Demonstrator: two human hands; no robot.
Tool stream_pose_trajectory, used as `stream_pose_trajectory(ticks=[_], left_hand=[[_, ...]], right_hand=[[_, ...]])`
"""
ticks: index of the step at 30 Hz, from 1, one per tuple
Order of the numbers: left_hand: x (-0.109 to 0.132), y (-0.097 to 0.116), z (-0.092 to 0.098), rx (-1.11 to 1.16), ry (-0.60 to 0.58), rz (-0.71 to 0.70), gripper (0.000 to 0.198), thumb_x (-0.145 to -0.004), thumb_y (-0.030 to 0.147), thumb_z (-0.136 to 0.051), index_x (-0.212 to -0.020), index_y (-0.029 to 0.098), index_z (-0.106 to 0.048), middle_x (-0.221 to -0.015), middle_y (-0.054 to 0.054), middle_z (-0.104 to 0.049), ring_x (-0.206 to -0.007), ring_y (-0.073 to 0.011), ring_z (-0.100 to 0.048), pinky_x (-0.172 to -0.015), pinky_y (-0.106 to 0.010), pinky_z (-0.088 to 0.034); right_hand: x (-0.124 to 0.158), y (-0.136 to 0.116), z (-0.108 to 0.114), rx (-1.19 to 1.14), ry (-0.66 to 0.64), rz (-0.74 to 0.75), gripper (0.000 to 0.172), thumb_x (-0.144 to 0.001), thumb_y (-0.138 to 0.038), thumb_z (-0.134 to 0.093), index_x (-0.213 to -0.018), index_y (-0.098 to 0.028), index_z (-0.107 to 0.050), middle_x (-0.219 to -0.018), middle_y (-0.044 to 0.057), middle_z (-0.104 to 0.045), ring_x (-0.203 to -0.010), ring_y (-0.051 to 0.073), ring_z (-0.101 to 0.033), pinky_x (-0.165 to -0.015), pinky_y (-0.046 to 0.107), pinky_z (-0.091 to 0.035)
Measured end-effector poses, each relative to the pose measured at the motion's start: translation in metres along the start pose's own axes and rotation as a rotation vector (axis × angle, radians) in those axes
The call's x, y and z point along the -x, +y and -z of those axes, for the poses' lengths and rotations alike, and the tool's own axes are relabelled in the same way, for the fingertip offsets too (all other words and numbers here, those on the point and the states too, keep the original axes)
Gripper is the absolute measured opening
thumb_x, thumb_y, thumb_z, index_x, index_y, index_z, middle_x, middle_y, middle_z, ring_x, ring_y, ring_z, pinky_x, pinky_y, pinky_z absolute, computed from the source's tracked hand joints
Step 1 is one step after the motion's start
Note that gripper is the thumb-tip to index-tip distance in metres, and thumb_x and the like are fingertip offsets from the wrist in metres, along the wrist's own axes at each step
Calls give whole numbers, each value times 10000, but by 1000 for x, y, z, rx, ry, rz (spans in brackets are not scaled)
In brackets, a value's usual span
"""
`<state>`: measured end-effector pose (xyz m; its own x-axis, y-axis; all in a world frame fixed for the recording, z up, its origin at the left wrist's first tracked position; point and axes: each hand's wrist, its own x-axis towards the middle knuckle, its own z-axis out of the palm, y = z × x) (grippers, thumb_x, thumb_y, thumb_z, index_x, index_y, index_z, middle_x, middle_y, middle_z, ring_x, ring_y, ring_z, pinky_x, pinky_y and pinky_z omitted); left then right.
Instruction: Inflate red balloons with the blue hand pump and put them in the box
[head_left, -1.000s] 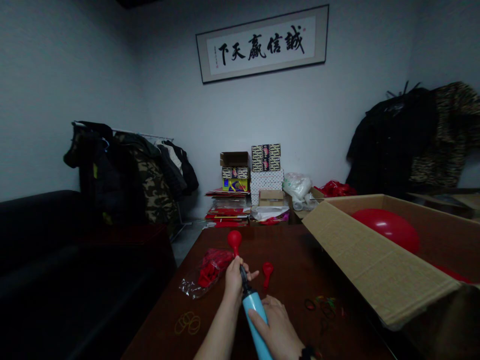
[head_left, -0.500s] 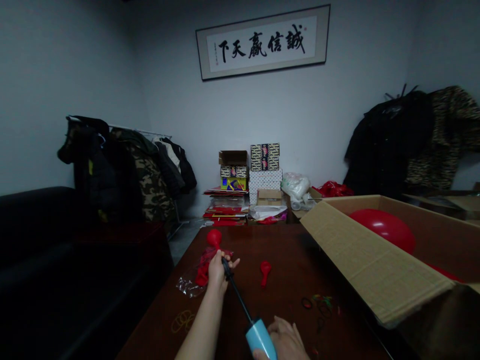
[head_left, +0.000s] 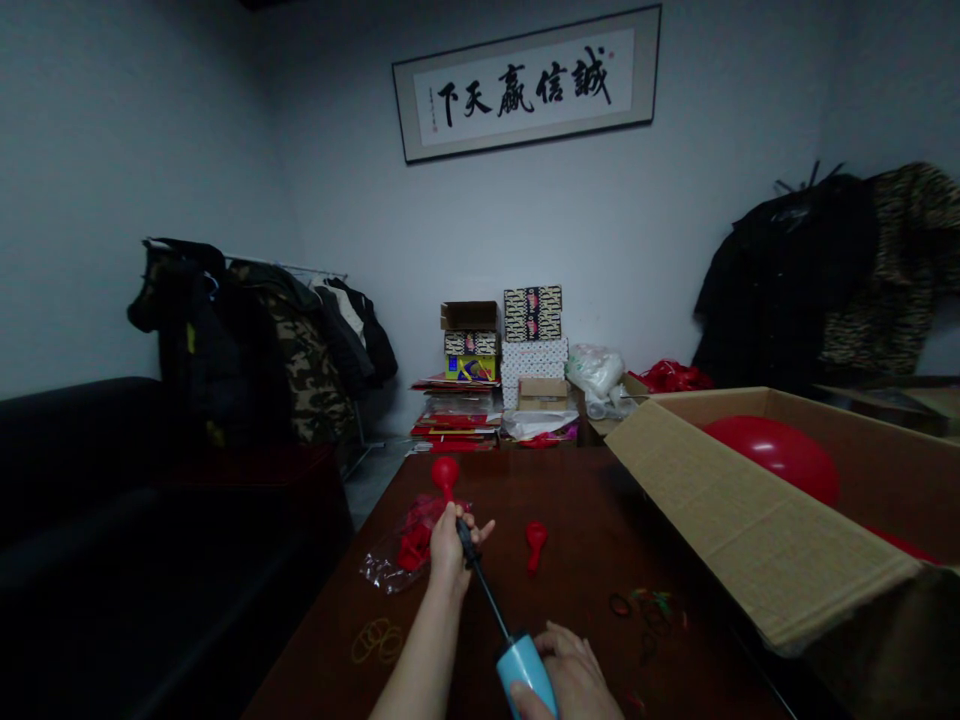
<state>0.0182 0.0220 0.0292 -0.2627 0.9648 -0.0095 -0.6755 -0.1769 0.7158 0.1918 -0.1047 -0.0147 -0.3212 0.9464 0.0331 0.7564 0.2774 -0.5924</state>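
Note:
A hand pump with a light blue barrel [head_left: 525, 672] and a thin dark rod slants across the table's front half. My left hand [head_left: 450, 545] is closed round the pump's black end, some fingers sticking out to the right. A red balloon [head_left: 445, 474], small and round, stands up from that end, its neck at my left fingertips. My right hand [head_left: 574, 672] is wrapped round the blue barrel near the bottom of the view. To the left of my left hand lies a clear plastic bag [head_left: 386, 570] with red balloons in it. Another limp red balloon [head_left: 535, 545] rests on the tabletop.
On the right, an open cardboard box [head_left: 757, 530] holds a large inflated red balloon [head_left: 776, 455], its flap leaning over the brown table [head_left: 570, 500]. Rubber bands [head_left: 377, 640] lie at front left, more coloured bands [head_left: 651, 605] at right. Stacked boxes [head_left: 532, 360] stand beyond the table.
Both hands, the pump and the attached balloon have shifted slightly right in view; the balloon and left hand also moved a little right against the bag. Grips look the same.

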Motion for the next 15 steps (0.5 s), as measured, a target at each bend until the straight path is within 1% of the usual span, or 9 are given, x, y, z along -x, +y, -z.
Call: stream_pose_trajectory(ticks=[2,4,8,12,14,15], left_hand=[[6,-7,-2,-2,-18,19,280,-796,393,-615,-699,192,-445,-503,79,-525,-341,-61,-439,-778,-497,-543],[11,-13,-4,-8,-44,24,294,-787,415,-622,-708,193,-446,-500,78,-532,-343,-64,-442,-775,-499,-541],[18,-23,-8,-40,-92,34,311,-774,438,-636,-726,190,-456,-512,74,-552,-348,-63,-449,-780,-492,-539],[19,-25,-8,-58,-106,47,324,-776,454,-629,-710,186,-459,-503,68,-560,-324,-58,-435,-789,-477,-537],[18,-24,-8,-59,-97,38,329,-768,454,-637,-700,183,-462,-498,67,-562,-318,-59,-440,-791,-468,-537],[17,-24,-7,-56,-85,28,330,-760,449,-649,-698,182,-465,-498,65,-565,-331,-67,-466,-789,-458,-538]], right_hand=[[-3,-5,5,-2,34,15,512,-859,-532,-407,-1051,-134,-665,-1223,140,-579,-1282,345,-385,-1081,507,-223],[-6,-11,10,-8,50,10,536,-876,-548,-371,-1054,-135,-663,-1235,139,-569,-1282,338,-382,-1083,489,-216],[-15,-24,18,-27,87,-33,497,-884,-524,-381,-1083,-157,-649,-1241,125,-562,-1272,319,-388,-1083,473,-206],[-22,-33,22,-42,140,-46,455,-888,-507,-388,-1041,-178,-663,-1211,111,-576,-1236,310,-421,-1075,470,-219],[-24,-34,21,-43,137,-52,460,-887,-511,-387,-1059,-180,-656,-1233,110,-564,-1256,314,-399,-1082,486,-201],[-25,-35,20,-42,132,-58,468,-885,-513,-388,-1079,-177,-649,-1249,111,-555,-1270,316,-384,-1087,496,-186]])
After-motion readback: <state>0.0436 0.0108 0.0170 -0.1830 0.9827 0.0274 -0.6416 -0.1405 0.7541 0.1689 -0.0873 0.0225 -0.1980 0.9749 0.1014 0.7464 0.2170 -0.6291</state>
